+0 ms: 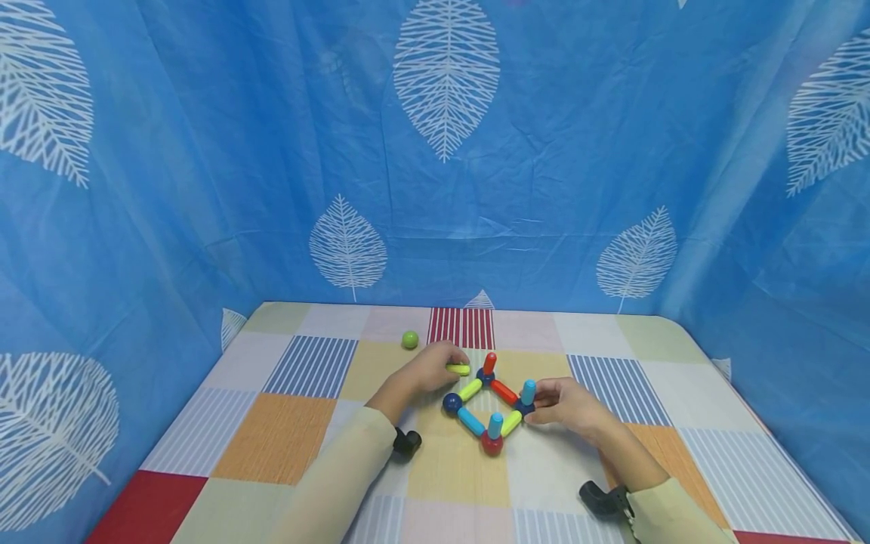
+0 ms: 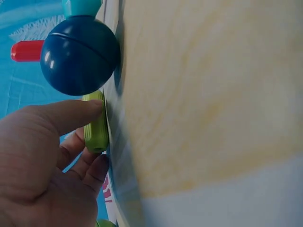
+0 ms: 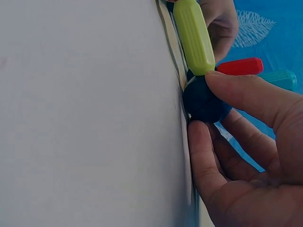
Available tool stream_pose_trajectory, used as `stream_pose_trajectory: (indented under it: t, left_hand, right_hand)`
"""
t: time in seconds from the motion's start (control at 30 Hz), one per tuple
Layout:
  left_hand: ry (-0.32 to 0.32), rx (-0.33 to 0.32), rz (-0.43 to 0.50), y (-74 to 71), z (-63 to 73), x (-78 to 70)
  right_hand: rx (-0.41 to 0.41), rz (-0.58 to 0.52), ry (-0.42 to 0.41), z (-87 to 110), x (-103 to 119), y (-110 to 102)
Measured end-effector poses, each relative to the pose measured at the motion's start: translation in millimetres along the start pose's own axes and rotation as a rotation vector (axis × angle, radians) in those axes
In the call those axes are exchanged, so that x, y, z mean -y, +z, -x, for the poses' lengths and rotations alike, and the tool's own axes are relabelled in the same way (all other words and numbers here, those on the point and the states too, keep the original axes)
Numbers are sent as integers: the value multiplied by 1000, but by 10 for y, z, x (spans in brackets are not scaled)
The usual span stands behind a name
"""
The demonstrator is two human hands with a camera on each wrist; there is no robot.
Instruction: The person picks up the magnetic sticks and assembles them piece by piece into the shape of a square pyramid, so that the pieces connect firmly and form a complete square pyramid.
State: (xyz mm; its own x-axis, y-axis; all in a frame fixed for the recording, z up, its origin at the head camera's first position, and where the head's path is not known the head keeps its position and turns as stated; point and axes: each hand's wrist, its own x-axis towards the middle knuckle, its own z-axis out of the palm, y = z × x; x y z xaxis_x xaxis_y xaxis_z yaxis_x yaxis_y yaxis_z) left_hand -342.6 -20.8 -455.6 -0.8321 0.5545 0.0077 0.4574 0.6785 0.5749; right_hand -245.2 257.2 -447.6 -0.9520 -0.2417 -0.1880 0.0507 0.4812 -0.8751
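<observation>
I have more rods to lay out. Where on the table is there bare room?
Free: the near-left squares by the table edge, and the far-right squares. Crowded: the middle, where the left hand, the right hand and the rod frame sit; a green ball lies behind.

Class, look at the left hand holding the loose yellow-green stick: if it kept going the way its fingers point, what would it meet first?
Probably the dark blue ball under the red upright stick, just beyond the left hand; depth is uncertain.
</observation>
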Motion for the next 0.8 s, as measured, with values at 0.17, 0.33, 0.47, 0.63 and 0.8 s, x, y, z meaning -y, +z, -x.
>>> stream_pose_trajectory:
  t: [0.17,0.33,0.47,0.63,0.8]
  left_hand:
    - [-12,7,-22,4,3,-26]
    - [6,1,-24,-28,49,-35]
    - [13,-7,27,-59,97,-28]
    - [-35,0,135,-104,160,-21]
    - [-46,-8,228,-142,214,-14]
  right_hand:
    - [13,-15,-23,21,4,-3]
    - [32,-44,-32,15,3,-6]
    - [36,-38,-39,12,-8,-8]
    - [32,-28,-36,12,-12,-12]
    - [26,-22,-33,12,-16,-14]
